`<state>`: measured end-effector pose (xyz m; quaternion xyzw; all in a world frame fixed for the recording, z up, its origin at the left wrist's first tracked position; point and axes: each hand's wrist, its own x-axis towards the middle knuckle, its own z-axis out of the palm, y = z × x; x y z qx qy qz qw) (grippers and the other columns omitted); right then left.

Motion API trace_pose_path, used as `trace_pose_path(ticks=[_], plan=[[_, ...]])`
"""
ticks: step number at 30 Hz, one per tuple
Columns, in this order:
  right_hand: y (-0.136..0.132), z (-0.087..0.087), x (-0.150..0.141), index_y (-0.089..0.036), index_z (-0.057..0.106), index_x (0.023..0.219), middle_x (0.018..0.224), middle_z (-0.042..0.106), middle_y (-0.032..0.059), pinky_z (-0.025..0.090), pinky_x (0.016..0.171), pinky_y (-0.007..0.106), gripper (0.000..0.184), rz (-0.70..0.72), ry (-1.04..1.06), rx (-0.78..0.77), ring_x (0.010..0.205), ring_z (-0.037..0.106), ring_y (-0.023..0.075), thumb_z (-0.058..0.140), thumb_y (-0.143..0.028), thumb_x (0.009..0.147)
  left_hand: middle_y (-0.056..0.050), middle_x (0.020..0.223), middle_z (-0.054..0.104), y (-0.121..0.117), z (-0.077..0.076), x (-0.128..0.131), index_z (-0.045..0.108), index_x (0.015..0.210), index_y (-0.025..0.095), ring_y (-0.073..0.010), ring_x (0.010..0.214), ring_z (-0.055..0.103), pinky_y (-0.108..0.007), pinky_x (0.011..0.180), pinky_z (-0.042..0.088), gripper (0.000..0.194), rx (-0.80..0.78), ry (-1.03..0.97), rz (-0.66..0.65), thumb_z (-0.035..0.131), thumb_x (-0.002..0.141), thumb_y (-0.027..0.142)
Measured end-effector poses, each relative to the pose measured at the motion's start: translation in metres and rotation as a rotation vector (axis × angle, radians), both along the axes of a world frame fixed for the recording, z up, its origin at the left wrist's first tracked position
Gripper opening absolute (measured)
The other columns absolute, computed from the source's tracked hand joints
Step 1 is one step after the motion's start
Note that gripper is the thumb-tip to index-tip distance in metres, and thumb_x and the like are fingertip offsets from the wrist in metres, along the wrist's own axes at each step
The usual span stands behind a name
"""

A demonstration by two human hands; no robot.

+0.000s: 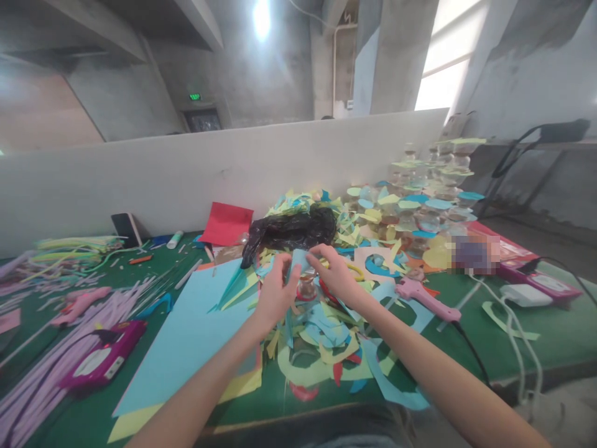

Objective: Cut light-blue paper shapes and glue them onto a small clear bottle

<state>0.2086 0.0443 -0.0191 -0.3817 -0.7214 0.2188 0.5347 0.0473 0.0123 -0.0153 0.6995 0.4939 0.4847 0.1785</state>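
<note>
A small piece of light blue paper (pixel 301 258) is stretched between my two hands over the middle of the table. My left hand (pixel 278 287) pinches it at the left, fingers closed. On the other side, the thumb and fingertips of my right hand (pixel 336 275) close on its right edge. Just beneath the paper sits a small see-through cup-like object (pixel 306 289) with red at its base, partly hidden by my fingers. Blue and yellow paper scraps (pixel 326 326) lie heaped under my wrists. Behind my hands is a crumpled black plastic bag (pixel 296 229).
Blue paper sheets (pixel 186 336) lie at left, near purple sticks (pixel 93 361) and a magenta box (pixel 105 354). A pink glue gun (pixel 429 300) with a cord rests at right. Stacked clear cups with paper discs (pixel 433 202) stand at back right, before a white partition (pixel 140 180).
</note>
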Motion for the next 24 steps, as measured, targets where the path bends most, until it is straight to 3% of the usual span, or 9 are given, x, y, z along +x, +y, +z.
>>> trace_pose_path(ticks=[8, 16, 24], plan=[[-0.002, 0.0027, 0.0003, -0.025, 0.058, 0.088, 0.094, 0.065, 0.0041, 0.044, 0.086, 0.037, 0.013, -0.003, 0.008, -0.007, 0.094, 0.056, 0.0224, 0.053, -0.037, 0.089, 0.001, 0.078, 0.055, 0.0016, -0.003, 0.0008, 0.046, 0.096, 0.022, -0.0152, 0.068, 0.053, -0.027, 0.062, 0.038, 0.021, 0.02, 0.041, -0.009, 0.039, 0.096, 0.042], [-0.0077, 0.0063, -0.001, -0.024, 0.055, 0.107, 0.108, 0.063, 0.005, 0.046, 0.084, 0.034, 0.021, 0.041, 0.054, -0.073, 0.104, 0.058, 0.0214, 0.055, -0.036, 0.089, 0.001, 0.08, 0.056, -0.0001, -0.0027, 0.0004, 0.048, 0.1, 0.022, -0.0148, 0.068, 0.054, -0.028, 0.065, 0.039, 0.019, 0.032, 0.044, -0.01, 0.039, 0.096, 0.039], [-0.0037, 0.0029, 0.0001, -0.024, 0.06, 0.099, 0.099, 0.065, 0.0034, 0.046, 0.08, 0.033, 0.02, 0.028, 0.011, -0.074, 0.096, 0.058, 0.021, 0.051, -0.04, 0.091, -0.001, 0.083, 0.058, -0.0003, -0.0012, 0.0008, 0.048, 0.102, 0.022, -0.0162, 0.075, 0.057, -0.029, 0.071, 0.043, 0.021, 0.032, 0.037, -0.017, 0.039, 0.096, 0.04]])
